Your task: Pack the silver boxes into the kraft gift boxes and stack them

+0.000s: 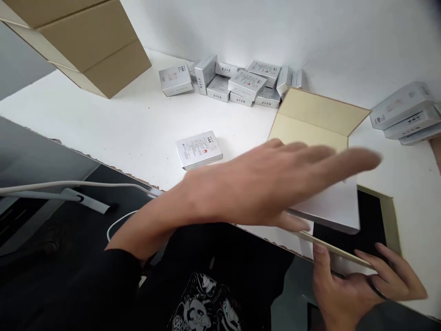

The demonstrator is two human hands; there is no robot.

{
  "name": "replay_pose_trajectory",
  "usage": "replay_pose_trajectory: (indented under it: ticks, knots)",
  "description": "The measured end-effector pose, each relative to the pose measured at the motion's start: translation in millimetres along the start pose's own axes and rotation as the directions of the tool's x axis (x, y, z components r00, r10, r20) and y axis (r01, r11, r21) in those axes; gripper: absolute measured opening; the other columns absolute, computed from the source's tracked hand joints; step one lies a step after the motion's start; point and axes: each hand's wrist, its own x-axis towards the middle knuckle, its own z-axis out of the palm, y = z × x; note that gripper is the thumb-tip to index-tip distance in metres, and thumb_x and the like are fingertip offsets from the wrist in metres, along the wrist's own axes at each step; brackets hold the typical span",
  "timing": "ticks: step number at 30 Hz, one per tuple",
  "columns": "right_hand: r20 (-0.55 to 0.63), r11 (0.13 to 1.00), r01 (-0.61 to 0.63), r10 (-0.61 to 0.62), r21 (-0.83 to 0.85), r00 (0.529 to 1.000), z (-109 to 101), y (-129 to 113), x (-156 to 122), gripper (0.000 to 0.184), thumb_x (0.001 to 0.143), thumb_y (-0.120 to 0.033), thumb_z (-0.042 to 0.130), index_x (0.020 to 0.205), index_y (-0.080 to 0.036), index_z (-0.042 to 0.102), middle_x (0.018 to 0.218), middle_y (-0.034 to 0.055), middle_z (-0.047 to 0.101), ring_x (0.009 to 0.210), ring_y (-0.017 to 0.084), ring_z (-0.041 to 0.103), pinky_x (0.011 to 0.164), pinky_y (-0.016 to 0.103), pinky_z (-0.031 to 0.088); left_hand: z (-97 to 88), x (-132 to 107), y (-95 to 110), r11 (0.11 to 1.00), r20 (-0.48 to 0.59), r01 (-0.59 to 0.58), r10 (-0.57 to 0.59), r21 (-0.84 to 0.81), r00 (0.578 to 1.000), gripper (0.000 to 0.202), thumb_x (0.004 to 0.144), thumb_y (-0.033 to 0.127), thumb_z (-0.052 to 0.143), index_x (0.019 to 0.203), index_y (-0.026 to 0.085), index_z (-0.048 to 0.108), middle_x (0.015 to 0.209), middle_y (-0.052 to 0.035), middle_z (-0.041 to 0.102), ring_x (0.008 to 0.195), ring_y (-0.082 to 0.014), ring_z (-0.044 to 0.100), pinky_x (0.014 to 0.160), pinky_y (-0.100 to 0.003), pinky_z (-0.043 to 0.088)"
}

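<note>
My left hand [255, 184], slightly blurred, reaches across to the right with its back up. It grips a silver-white packet box [334, 207] between thumb and fingers. The packet is over an open cream gift box [391, 220] with a black inside. The lid [320, 108] of that gift box stands raised at the back. At the near side my right hand [361, 287], wearing a dark ring, is closed on the gift box's front wall. Its thumb is at the wall's left part and its fingers reach over the rim. Another silver packet [200, 149] lies flat left of my left hand.
Several silver packets [246, 82] are heaped at the back against the wall. More silver boxes [404, 108] are stacked at the far right. A large tan carton [93, 46] stands at the upper left. White cables [76, 185] cross below the worktop's rough front edge.
</note>
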Motion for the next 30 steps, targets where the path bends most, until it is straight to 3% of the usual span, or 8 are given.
replay_pose_trajectory:
  ticks: [2,4,10,13,17,22,26,30]
  knots:
    - [-0.023,0.991,0.131,-0.131,-0.005,0.991,-1,-8,4,0.066,0.052,-0.052,0.098,0.095,-0.024,0.056,0.107,0.0122,0.054,0.118,0.042,0.055,0.095,0.065,0.051,0.8,21,5,0.994,0.328,-0.088,0.064,0.058,0.942,0.050,0.092,0.032,0.075,0.134,0.025,0.050,0.127,-0.0060,0.064,0.115,-0.0230,0.063,0.105,-0.040,0.049]
    - [-0.001,0.991,0.135,-0.135,0.017,0.991,-3,-20,7,0.064,0.062,-0.052,0.094,0.103,-0.023,0.055,0.113,0.0141,0.054,0.119,0.040,0.053,0.098,0.064,0.049,2.8,30,3,0.991,0.449,-0.115,0.070,0.073,0.891,0.041,0.093,0.028,0.075,0.127,0.022,0.054,0.119,-0.0050,0.069,0.109,-0.0224,0.065,0.107,-0.038,0.046]
    - [0.037,0.996,0.085,-0.087,0.041,0.996,-4,-44,15,0.058,0.077,-0.054,0.085,0.112,-0.022,0.052,0.119,0.0139,0.050,0.119,0.034,0.049,0.099,0.056,0.044,11.0,14,-12,0.997,0.254,-0.068,0.071,-0.020,0.965,0.031,0.101,0.040,0.067,0.125,0.023,0.057,0.127,-0.0075,0.068,0.118,-0.0231,0.062,0.104,-0.035,0.044]
    - [0.045,0.996,0.064,-0.066,0.058,0.997,-3,-48,16,0.055,0.081,-0.052,0.083,0.114,-0.022,0.050,0.123,0.0155,0.048,0.120,0.033,0.048,0.100,0.057,0.043,25.2,19,-5,0.993,0.233,-0.104,0.088,0.057,0.968,0.043,0.098,0.055,0.068,0.122,0.021,0.060,0.123,-0.0089,0.068,0.116,-0.0247,0.062,0.111,-0.040,0.038]
    - [0.079,0.998,0.018,-0.022,0.056,0.997,-4,-51,14,0.051,0.085,-0.048,0.080,0.115,-0.024,0.047,0.125,0.0145,0.043,0.121,0.032,0.047,0.100,0.057,0.046,49.9,45,15,0.966,0.282,-0.193,0.139,0.173,0.949,0.035,0.099,0.049,0.066,0.115,0.018,0.063,0.108,-0.0101,0.071,0.102,-0.0269,0.066,0.110,-0.048,0.037]
    - [-0.012,0.999,0.032,-0.032,-0.011,0.999,-4,-47,15,0.069,0.082,-0.037,0.082,0.129,-0.025,0.034,0.130,0.0158,0.038,0.119,0.031,0.046,0.095,0.057,0.049,71.5,82,32,0.989,0.537,-0.150,0.130,-0.007,0.834,0.037,0.098,0.040,0.067,0.125,0.015,0.061,0.114,-0.0134,0.075,0.099,-0.0295,0.071,0.094,-0.043,0.048]
    - [-0.054,0.994,0.078,-0.074,0.071,0.996,-2,-38,19,0.073,0.079,-0.039,0.081,0.132,-0.023,0.034,0.134,0.0183,0.038,0.123,0.034,0.043,0.102,0.065,0.042,76.4,95,37,0.996,0.700,0.000,0.065,-0.092,0.712,0.047,0.106,0.046,0.052,0.141,0.014,0.053,0.137,-0.0160,0.069,0.129,-0.0313,0.063,0.114,-0.050,0.040]
    - [-0.095,0.982,0.168,-0.159,0.089,0.983,2,-9,8,0.081,0.069,-0.040,0.088,0.134,-0.024,0.041,0.133,0.0177,0.040,0.123,0.037,0.044,0.103,0.069,0.040,65.3,74,30,0.977,0.392,-0.203,0.214,-0.069,0.895,0.035,0.110,0.028,0.040,0.139,0.016,0.057,0.144,-0.0099,0.064,0.131,-0.0234,0.060,0.114,-0.041,0.040]
